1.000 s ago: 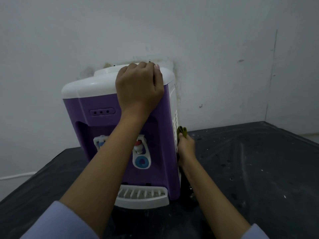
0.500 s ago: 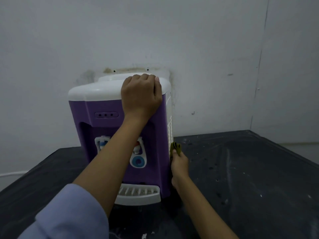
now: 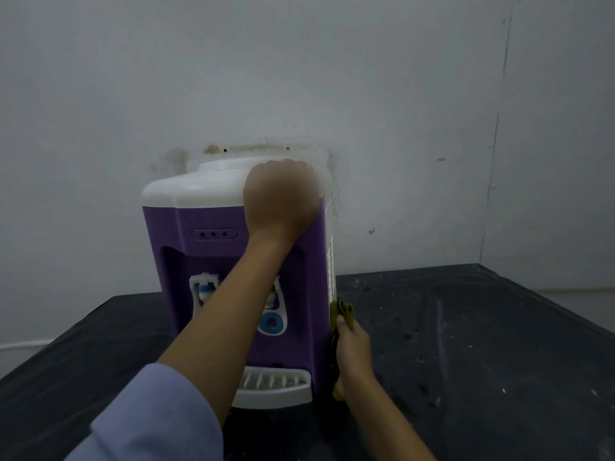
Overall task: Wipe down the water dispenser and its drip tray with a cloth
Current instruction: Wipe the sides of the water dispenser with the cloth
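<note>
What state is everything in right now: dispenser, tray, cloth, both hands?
water dispenser: upright on the table, no bottle on top.
drip tray: seated at the dispenser's front base.
cloth: bunched, pressed against the dispenser's white vented side.
left hand: grips the white top's corner, blurred.
right hand: holds the cloth against that side.
table: dark, speckled with pale marks.

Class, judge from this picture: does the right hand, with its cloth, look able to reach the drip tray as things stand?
Probably yes. The right hand holds the cloth against the dispenser's right side, just round the corner from the drip tray. The left arm covers only the tray's left end.
</note>
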